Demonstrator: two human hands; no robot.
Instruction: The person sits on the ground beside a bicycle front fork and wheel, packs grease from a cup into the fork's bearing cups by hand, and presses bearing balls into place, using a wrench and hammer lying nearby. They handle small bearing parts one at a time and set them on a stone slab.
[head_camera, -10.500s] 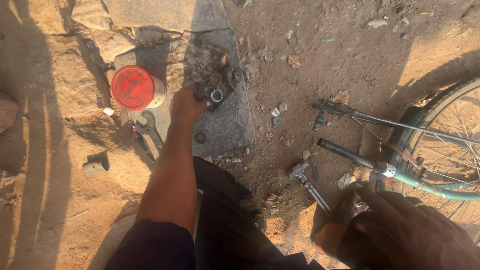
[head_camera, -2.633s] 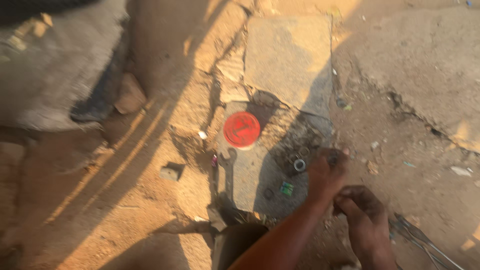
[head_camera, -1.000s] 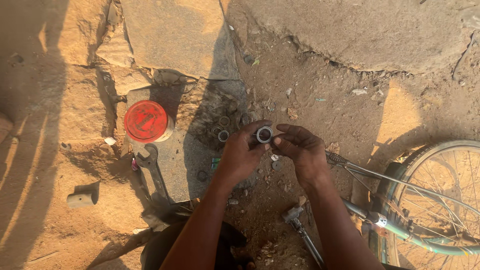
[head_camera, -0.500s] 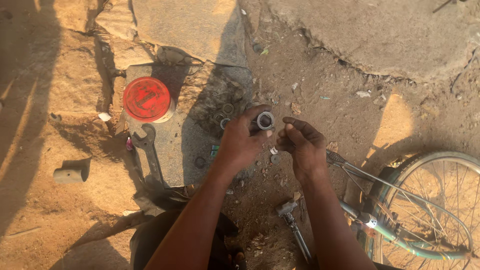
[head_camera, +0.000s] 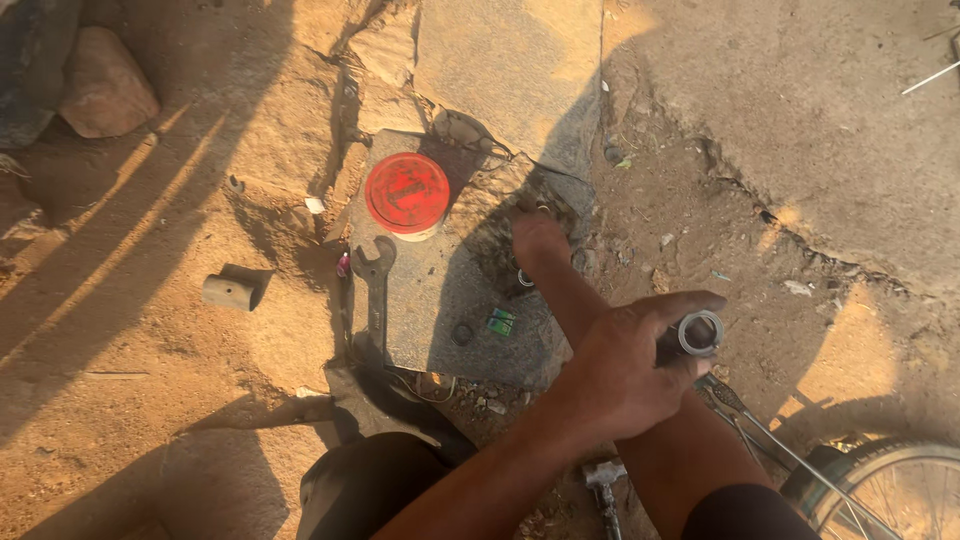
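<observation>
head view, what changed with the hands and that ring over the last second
The right hand left the metal ring and reached forward under the left arm to the small parts on the stone slab. The left hand keeps its grip on the ring, now drawn away from the slab. The red lid and spanner lie as before.

round red-lidded tin (head_camera: 407, 194) on stone slab, small green packet (head_camera: 500, 322) below

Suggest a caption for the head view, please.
Left hand holds a metal ring; right hand reaches small parts on a stone slab near a red lid.
</observation>
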